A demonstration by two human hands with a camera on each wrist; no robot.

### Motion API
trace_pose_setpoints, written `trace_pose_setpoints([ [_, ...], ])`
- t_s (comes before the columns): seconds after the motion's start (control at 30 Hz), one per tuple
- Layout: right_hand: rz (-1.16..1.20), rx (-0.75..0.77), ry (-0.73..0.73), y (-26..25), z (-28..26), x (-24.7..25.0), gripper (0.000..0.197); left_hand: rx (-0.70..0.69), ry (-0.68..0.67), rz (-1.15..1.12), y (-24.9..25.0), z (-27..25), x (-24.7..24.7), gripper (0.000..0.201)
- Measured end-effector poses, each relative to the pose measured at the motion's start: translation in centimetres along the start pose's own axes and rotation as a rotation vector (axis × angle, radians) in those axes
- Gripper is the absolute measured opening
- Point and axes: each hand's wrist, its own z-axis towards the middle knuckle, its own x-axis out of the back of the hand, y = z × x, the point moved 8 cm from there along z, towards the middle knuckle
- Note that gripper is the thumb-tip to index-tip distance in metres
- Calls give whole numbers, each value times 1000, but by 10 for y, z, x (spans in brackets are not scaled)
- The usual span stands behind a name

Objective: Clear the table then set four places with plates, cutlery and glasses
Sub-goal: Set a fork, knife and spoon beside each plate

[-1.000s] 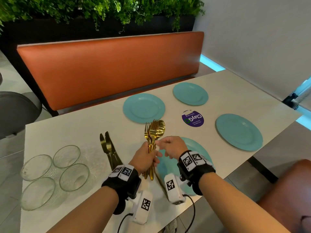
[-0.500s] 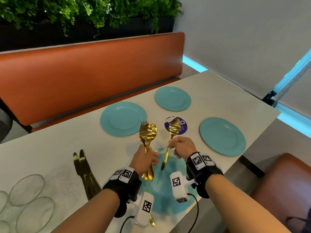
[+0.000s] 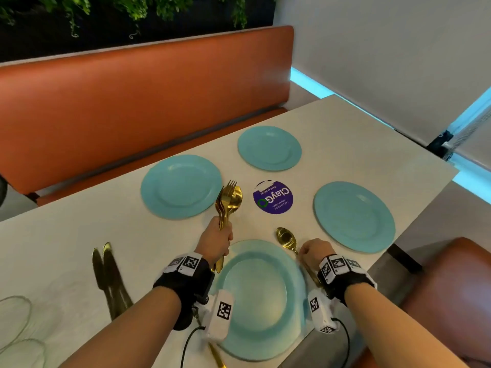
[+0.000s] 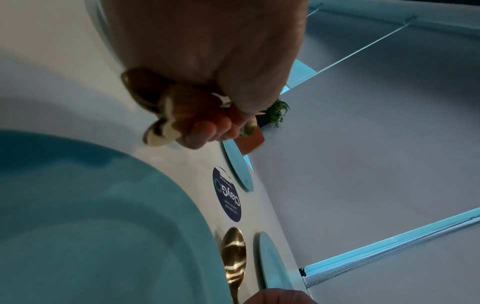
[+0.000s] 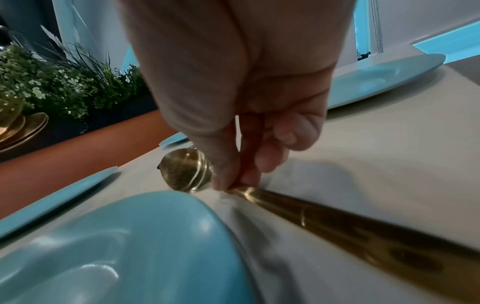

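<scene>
Several teal plates lie on the pale table (image 3: 372, 134); the nearest plate (image 3: 261, 296) sits between my hands. My left hand (image 3: 216, 239) grips a bunch of gold forks and spoons (image 3: 229, 199) upright, left of that plate; the same bunch (image 4: 161, 123) shows in the left wrist view. My right hand (image 3: 313, 251) pinches the handle of a single gold spoon (image 3: 286, 238), which lies on the table just right of the near plate. In the right wrist view the spoon (image 5: 185, 170) rests flat beside the plate (image 5: 145, 242), with my fingertips (image 5: 228, 181) on its neck.
Two gold knives (image 3: 110, 274) lie at the left, clear glasses (image 3: 16, 328) beyond them at the left edge. A purple round sticker (image 3: 273, 197) marks the table centre. An orange bench (image 3: 132, 102) runs behind, and an orange seat (image 3: 446, 293) stands at the right.
My right hand drew one spoon out of the bunch and lowered it to the table right of the near plate. The left hand kept the rest, moving slightly left.
</scene>
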Motion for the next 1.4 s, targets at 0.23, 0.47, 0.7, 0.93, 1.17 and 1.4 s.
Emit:
trace_pose_setpoints([
  [0.23, 24, 13, -6, -6, 9, -2, 18, 29, 25, 1, -6, 6, -1, 17],
  [0.47, 81, 13, 17, -4, 12, -6, 13, 32, 24, -23, -5, 1, -3, 13],
  [0.7, 97, 19, 28, -3, 9, -6, 12, 36, 36, -37, -7, -5, -2, 14],
  [0.93, 125, 57, 97, -16, -1, 8, 12, 55, 29, -56, -8, -11, -8, 16],
  [1.17, 312, 296, 35, -78, -27, 35, 33, 28, -68, -69, 15, -19, -36, 13],
  [1.4, 584, 307, -63, -81, -19, 40, 21, -100, -166, 2, 49, -13, -69, 22],
])
